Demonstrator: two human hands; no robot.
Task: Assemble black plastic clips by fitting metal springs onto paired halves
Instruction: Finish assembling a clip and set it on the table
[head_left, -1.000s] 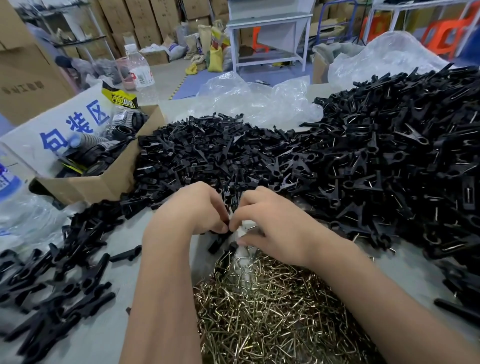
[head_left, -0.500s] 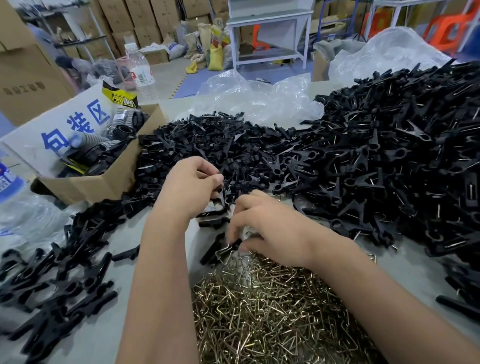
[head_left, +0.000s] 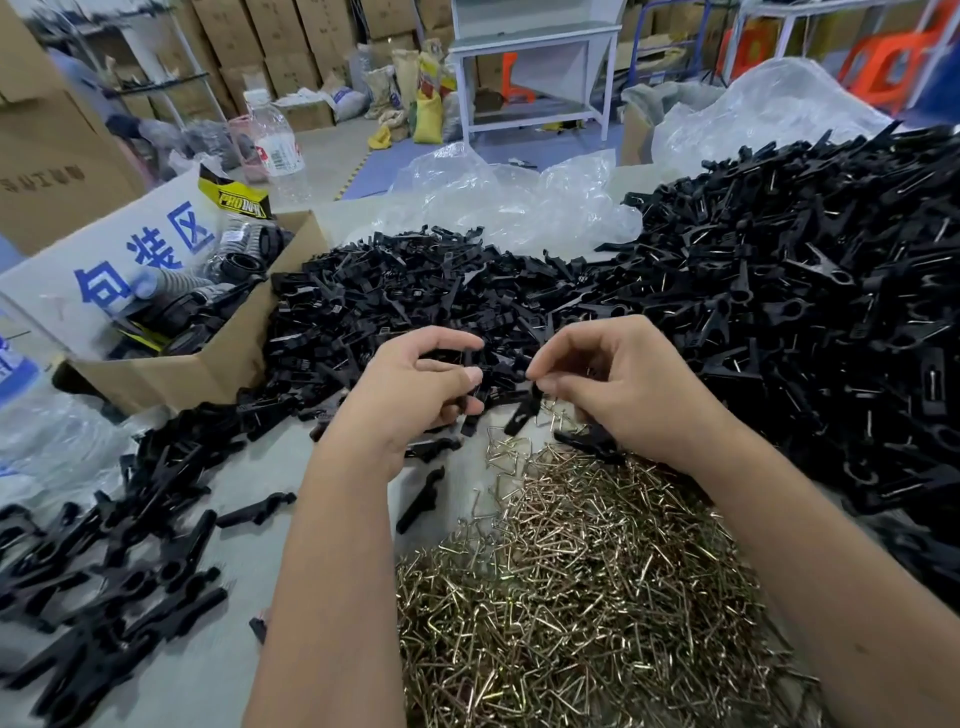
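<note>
Black clip half (head_left: 525, 410) pinched in right hand (head_left: 618, 384) fingers, left hand (head_left: 415, 395) fingers curled around another piece (head_left: 470, 415).

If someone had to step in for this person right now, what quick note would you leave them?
Left hand: fingers curled around black clip halves.
Right hand: pinching a black clip half that hangs down; whether it also holds a spring is unclear.
Springs: heaped in front of you.
Loose halves: piled behind the hands.
Done: clips with springs fitted piled on the right.
Left: pair the halves in hand, fit a spring, and work through the loose pile.
</note>
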